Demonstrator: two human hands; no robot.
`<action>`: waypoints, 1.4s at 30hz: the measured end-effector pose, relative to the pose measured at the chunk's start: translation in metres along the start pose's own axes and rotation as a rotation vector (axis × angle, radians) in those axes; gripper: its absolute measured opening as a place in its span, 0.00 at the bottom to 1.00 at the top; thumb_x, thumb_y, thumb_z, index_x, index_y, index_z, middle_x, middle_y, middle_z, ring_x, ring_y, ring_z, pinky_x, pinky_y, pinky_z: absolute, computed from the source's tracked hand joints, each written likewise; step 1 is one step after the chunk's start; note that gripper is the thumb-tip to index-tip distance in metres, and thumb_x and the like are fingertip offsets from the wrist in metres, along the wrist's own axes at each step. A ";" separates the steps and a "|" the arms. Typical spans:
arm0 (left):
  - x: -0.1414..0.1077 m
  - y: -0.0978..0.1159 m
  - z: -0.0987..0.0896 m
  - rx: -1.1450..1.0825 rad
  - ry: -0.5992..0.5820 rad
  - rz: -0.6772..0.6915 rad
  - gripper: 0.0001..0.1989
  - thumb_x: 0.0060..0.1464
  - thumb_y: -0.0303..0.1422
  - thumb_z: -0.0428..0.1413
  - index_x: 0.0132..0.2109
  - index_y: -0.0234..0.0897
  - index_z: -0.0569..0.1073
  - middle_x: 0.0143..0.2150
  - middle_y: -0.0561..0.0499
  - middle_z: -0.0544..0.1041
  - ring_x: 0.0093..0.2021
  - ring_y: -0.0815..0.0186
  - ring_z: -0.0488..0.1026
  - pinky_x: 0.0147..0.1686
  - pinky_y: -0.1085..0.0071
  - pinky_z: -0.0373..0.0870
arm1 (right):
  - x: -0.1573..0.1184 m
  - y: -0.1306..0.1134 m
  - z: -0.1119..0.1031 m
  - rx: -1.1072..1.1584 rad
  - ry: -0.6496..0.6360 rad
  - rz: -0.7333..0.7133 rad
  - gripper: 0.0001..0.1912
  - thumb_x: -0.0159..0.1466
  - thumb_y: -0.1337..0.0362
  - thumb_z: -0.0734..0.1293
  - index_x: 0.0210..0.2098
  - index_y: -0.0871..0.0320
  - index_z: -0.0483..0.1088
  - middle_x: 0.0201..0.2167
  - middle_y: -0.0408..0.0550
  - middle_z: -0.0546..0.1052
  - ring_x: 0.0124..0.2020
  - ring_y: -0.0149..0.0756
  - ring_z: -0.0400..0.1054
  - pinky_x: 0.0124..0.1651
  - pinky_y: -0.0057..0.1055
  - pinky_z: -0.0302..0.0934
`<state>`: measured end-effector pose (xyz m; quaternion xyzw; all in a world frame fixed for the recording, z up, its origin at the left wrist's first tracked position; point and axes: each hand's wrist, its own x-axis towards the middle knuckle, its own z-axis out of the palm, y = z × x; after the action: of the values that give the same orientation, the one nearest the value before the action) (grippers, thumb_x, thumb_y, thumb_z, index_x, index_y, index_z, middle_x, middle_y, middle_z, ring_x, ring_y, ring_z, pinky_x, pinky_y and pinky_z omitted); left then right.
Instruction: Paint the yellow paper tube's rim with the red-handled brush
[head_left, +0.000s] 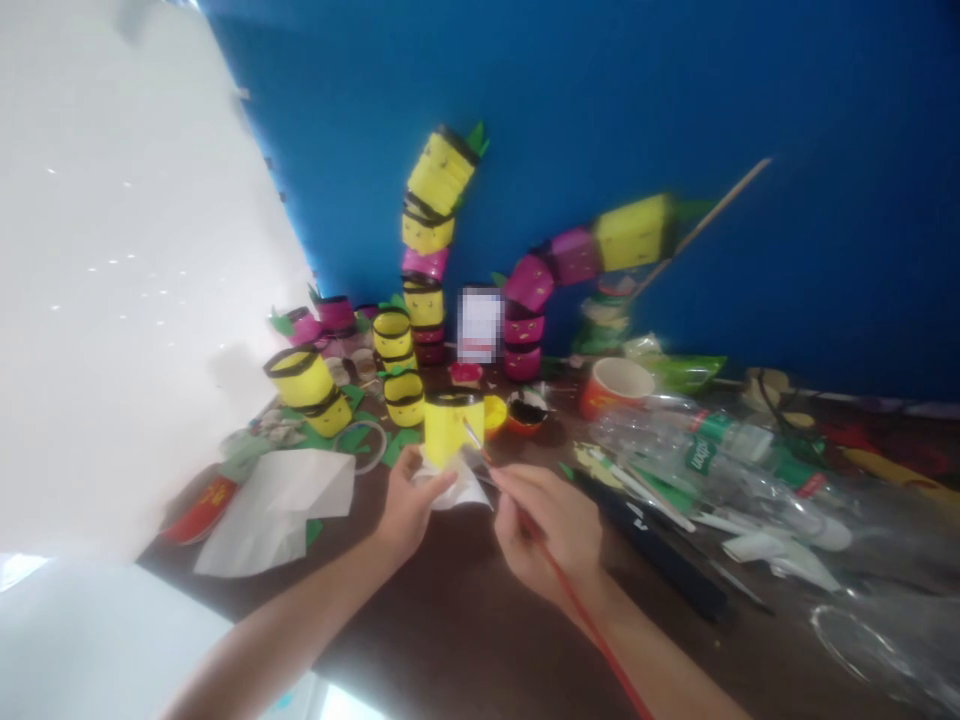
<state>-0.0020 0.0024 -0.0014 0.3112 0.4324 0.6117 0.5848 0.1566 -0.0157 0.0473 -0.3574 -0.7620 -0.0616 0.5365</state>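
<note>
In my left hand (412, 500) is a yellow painted cup (444, 430) with a black rim, held through a white paper tissue (461, 490). My right hand (551, 525) grips a paintbrush (559, 580) with a red handle, its tip at the cup's yellow side. Whether the bristles touch the surface I cannot tell. Just behind the cup stand a small yellow paint pot (495, 412) and a pot of black paint (527, 412).
Stacked yellow and magenta cups (426, 262) rise at the back, beside a leaning stack (529, 285). Clear plastic bottles (720, 450) and a black-handled tool (660, 555) lie right. White paper (281, 500), a tape ring (362, 447) and a red packet (199, 512) lie left.
</note>
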 end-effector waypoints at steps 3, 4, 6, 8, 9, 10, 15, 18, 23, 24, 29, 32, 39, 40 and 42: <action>0.001 0.000 -0.001 -0.016 0.001 -0.006 0.20 0.36 0.32 0.67 0.37 0.35 0.68 0.34 0.53 0.74 0.32 0.70 0.71 0.36 0.72 0.68 | -0.002 0.000 -0.002 0.021 -0.006 -0.030 0.11 0.54 0.74 0.62 0.36 0.59 0.69 0.27 0.47 0.76 0.28 0.32 0.71 0.32 0.29 0.67; 0.001 0.000 -0.001 -0.018 0.002 -0.006 0.20 0.36 0.32 0.67 0.37 0.35 0.68 0.34 0.53 0.74 0.32 0.70 0.71 0.36 0.71 0.68 | -0.002 0.000 -0.003 0.024 0.000 -0.035 0.10 0.54 0.74 0.62 0.35 0.59 0.68 0.26 0.47 0.75 0.27 0.32 0.71 0.32 0.29 0.66; 0.000 0.000 0.000 -0.015 0.003 -0.005 0.20 0.36 0.32 0.66 0.37 0.35 0.68 0.34 0.53 0.74 0.32 0.70 0.71 0.36 0.71 0.68 | -0.002 0.000 -0.003 0.013 0.013 -0.034 0.11 0.53 0.74 0.62 0.36 0.59 0.68 0.27 0.47 0.76 0.28 0.32 0.71 0.32 0.28 0.66; 0.000 0.001 0.000 -0.010 0.002 -0.005 0.20 0.36 0.32 0.67 0.37 0.35 0.68 0.34 0.53 0.74 0.32 0.70 0.71 0.35 0.72 0.68 | -0.001 -0.001 -0.002 -0.011 0.018 -0.034 0.13 0.53 0.75 0.62 0.38 0.59 0.68 0.28 0.48 0.76 0.29 0.32 0.71 0.32 0.28 0.66; 0.000 0.001 0.000 -0.009 0.000 -0.005 0.20 0.36 0.32 0.66 0.37 0.35 0.68 0.34 0.53 0.74 0.32 0.70 0.71 0.35 0.72 0.68 | 0.000 -0.001 -0.001 -0.023 0.018 -0.029 0.14 0.54 0.75 0.63 0.39 0.60 0.68 0.29 0.49 0.76 0.30 0.32 0.72 0.33 0.28 0.66; 0.000 0.001 0.000 -0.009 -0.003 -0.004 0.20 0.36 0.32 0.66 0.37 0.35 0.68 0.34 0.53 0.74 0.32 0.70 0.71 0.35 0.72 0.68 | 0.000 -0.001 -0.001 -0.031 0.011 -0.022 0.15 0.54 0.76 0.63 0.40 0.60 0.68 0.30 0.49 0.77 0.31 0.32 0.72 0.33 0.27 0.66; 0.001 -0.001 -0.001 0.002 0.004 -0.001 0.19 0.36 0.32 0.66 0.37 0.35 0.68 0.34 0.52 0.74 0.33 0.70 0.72 0.37 0.71 0.68 | 0.000 -0.001 -0.002 0.015 -0.030 -0.025 0.12 0.54 0.74 0.62 0.37 0.58 0.68 0.28 0.48 0.76 0.28 0.31 0.71 0.32 0.28 0.66; 0.001 -0.002 -0.002 -0.001 0.007 -0.010 0.19 0.37 0.32 0.66 0.37 0.35 0.68 0.34 0.52 0.74 0.33 0.70 0.72 0.37 0.71 0.68 | 0.000 -0.002 -0.004 0.039 0.004 -0.055 0.10 0.52 0.74 0.62 0.34 0.60 0.68 0.25 0.47 0.75 0.26 0.31 0.70 0.30 0.28 0.65; 0.000 0.001 0.000 0.005 -0.011 -0.012 0.19 0.37 0.32 0.66 0.37 0.35 0.68 0.34 0.53 0.74 0.33 0.70 0.72 0.35 0.71 0.68 | 0.002 -0.002 -0.003 -0.002 0.029 -0.030 0.14 0.53 0.76 0.63 0.39 0.61 0.69 0.29 0.49 0.76 0.30 0.31 0.72 0.32 0.26 0.66; -0.001 0.001 0.000 0.010 -0.008 -0.008 0.19 0.36 0.32 0.66 0.37 0.35 0.68 0.34 0.53 0.74 0.33 0.69 0.72 0.35 0.72 0.68 | 0.003 -0.002 -0.002 -0.006 0.022 -0.022 0.14 0.54 0.76 0.63 0.40 0.60 0.68 0.30 0.49 0.76 0.31 0.31 0.72 0.33 0.26 0.66; -0.001 0.001 0.001 0.026 0.003 0.001 0.20 0.35 0.32 0.67 0.36 0.35 0.68 0.34 0.53 0.74 0.33 0.69 0.72 0.36 0.71 0.68 | 0.001 -0.002 -0.002 0.008 -0.017 -0.015 0.12 0.54 0.75 0.62 0.37 0.59 0.68 0.29 0.48 0.76 0.29 0.32 0.72 0.32 0.28 0.66; 0.000 0.000 0.000 -0.008 -0.004 -0.012 0.20 0.35 0.32 0.66 0.36 0.35 0.68 0.33 0.53 0.73 0.32 0.70 0.71 0.35 0.72 0.68 | 0.000 -0.002 -0.004 0.022 0.008 -0.037 0.11 0.53 0.74 0.62 0.35 0.59 0.68 0.25 0.47 0.75 0.26 0.32 0.70 0.30 0.29 0.66; 0.000 -0.001 -0.001 -0.036 -0.037 -0.028 0.18 0.37 0.32 0.66 0.36 0.36 0.69 0.34 0.53 0.74 0.33 0.69 0.72 0.36 0.71 0.68 | 0.002 -0.001 -0.002 -0.001 0.032 0.027 0.14 0.54 0.75 0.63 0.40 0.59 0.69 0.31 0.50 0.77 0.31 0.33 0.73 0.33 0.27 0.67; 0.001 -0.002 -0.001 -0.036 -0.040 -0.028 0.18 0.37 0.32 0.66 0.36 0.36 0.69 0.34 0.53 0.74 0.33 0.69 0.72 0.36 0.71 0.68 | 0.002 0.000 -0.002 0.000 0.018 0.031 0.14 0.54 0.75 0.62 0.40 0.59 0.69 0.31 0.50 0.76 0.32 0.32 0.72 0.33 0.27 0.67; 0.001 -0.003 -0.002 -0.042 -0.045 -0.031 0.18 0.37 0.31 0.66 0.37 0.36 0.69 0.35 0.52 0.74 0.34 0.69 0.72 0.37 0.70 0.68 | 0.001 0.000 -0.002 0.015 -0.005 0.024 0.12 0.54 0.75 0.62 0.38 0.59 0.69 0.29 0.49 0.76 0.30 0.32 0.72 0.32 0.27 0.67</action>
<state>-0.0028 0.0031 -0.0054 0.3057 0.4109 0.6042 0.6104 0.1585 -0.0159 0.0494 -0.3625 -0.7595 -0.0487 0.5379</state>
